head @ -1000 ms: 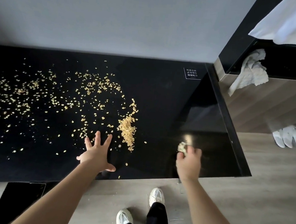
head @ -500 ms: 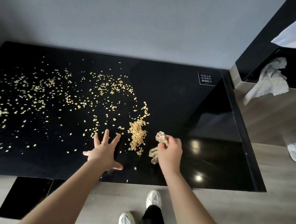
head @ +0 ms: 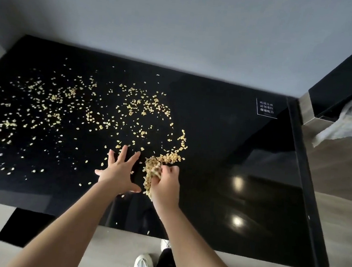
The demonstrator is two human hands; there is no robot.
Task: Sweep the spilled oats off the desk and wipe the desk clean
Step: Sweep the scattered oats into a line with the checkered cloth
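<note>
Golden oats (head: 164, 159), blurred cloth (head: 155, 171) in right hand (head: 166, 186)

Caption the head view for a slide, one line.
Right hand presses a crumpled cloth into the oat pile on the black desk; left hand lies spread flat beside it.

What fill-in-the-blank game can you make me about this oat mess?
The oats are scattered over a shiny ____ desk.
The left hand lies flat with its ____ spread.
The right hand grips a blurred, crumpled cloth beside the biggest ____ of oats.
Missing words: black, fingers, pile.
</note>
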